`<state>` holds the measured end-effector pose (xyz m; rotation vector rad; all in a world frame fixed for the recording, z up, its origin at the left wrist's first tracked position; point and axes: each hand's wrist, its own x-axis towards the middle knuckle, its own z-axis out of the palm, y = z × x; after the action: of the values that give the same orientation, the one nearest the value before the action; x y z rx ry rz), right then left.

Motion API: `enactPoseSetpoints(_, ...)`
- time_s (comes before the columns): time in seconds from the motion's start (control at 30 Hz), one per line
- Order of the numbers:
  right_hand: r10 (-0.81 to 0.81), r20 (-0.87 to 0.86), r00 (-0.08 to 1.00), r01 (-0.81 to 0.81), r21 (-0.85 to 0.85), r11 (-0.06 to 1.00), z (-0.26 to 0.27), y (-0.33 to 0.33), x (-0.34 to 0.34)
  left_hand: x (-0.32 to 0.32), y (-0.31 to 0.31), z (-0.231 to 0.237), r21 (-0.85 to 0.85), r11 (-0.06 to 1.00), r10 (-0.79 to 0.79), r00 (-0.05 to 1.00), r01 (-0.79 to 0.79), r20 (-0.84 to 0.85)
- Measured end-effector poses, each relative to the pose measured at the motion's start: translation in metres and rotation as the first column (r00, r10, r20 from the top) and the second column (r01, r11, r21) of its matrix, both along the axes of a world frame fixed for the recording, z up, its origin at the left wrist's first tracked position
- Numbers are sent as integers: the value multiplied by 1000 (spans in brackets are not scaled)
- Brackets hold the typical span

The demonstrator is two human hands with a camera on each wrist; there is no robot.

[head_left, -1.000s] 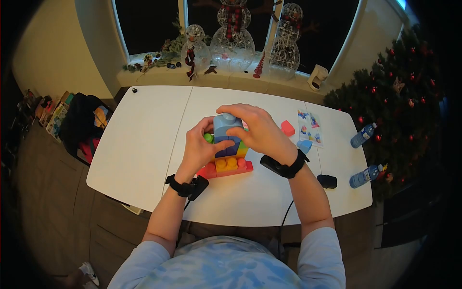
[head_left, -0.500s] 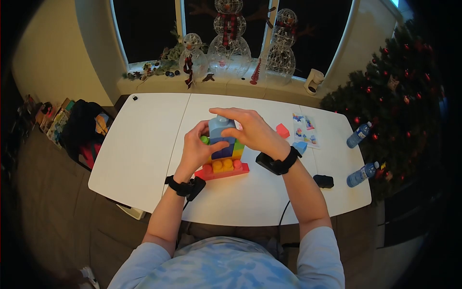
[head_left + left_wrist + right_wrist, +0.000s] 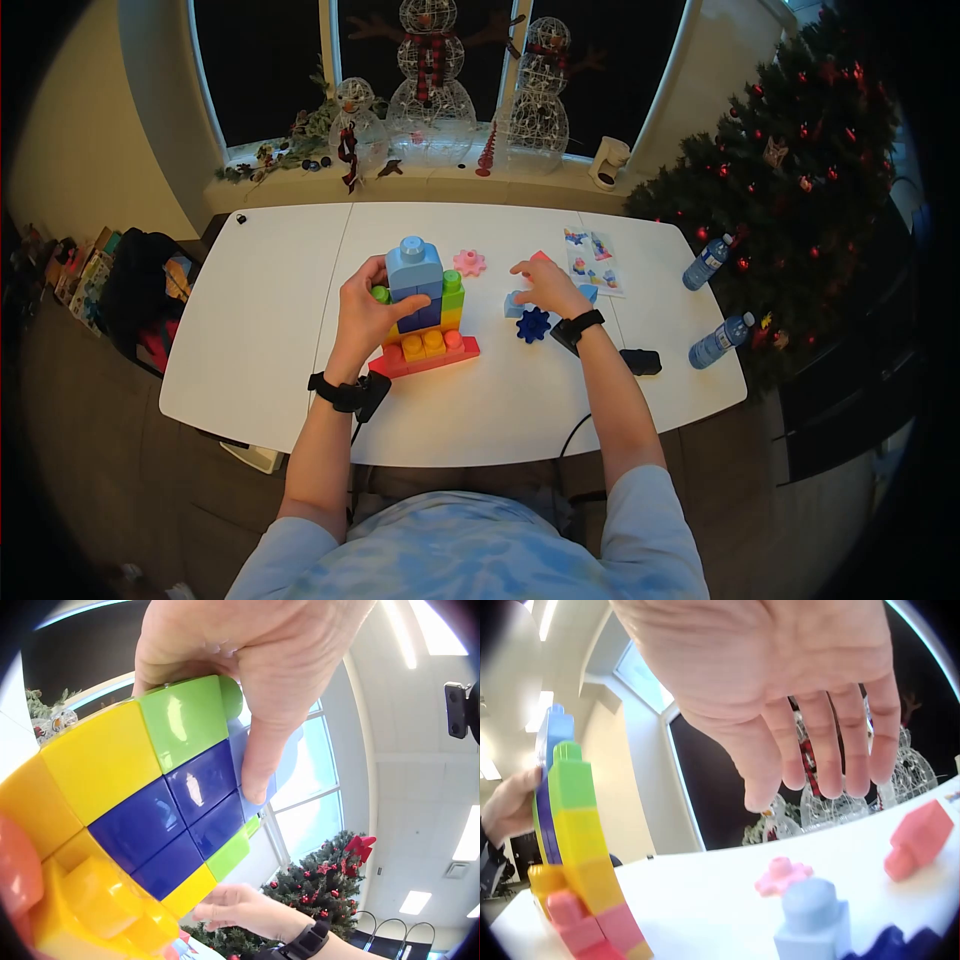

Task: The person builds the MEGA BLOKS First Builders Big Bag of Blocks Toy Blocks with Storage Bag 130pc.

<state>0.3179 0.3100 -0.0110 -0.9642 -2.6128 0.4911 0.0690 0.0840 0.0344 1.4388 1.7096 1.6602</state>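
Note:
A tower of toy building blocks [image 3: 430, 318] stands on the table, red at its base, with yellow, green and dark blue above. A light blue block [image 3: 413, 268] with a single stud tops it. My left hand [image 3: 362, 308] grips the tower's upper part, its thumb across the front and its fingers around the left and back. My right hand [image 3: 553, 290] reaches over the table with its palm down, fingers loosely extended and holding nothing. Below it are a small light blue block [image 3: 810, 930] and a dark blue gear [image 3: 533, 324].
A pink gear [image 3: 469, 262] lies right of the tower, and a red block [image 3: 921, 834] lies farther right. Behind the right hand is a picture sheet [image 3: 597, 264]. Two water bottles [image 3: 708, 262] and a black box [image 3: 641, 361] stand on the table's right side.
The right hand has left the light blue block atop the tower and moved right over the loose pieces. The left hand stays at the tower. The head view has shifted right.

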Motion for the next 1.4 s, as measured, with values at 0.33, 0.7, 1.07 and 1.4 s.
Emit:
enactPoseSetpoints(0.33, -6, -70, 998, 7, 4, 1000, 9, -7, -23, 6, -8, 17, 27, 999, 36, 997, -34, -70)
enactPoseSetpoints(0.7, 344, -627, 699, -524, -121, 843, 164, -92, -80, 0, -2, 19, 71, 997, -40, 999, 40, -3)
enactPoseSetpoints(1.07, 469, -450, 760, -522, 7, 853, 165, -98, -94, 1, -3, 21, 47, 997, -65, 997, 63, 31)
enactPoseSetpoints(1.4, 487, -448, 750, -505, 89, 859, 160, -104, -95, 1, -2, 20, 59, 997, -45, 998, 43, 32)
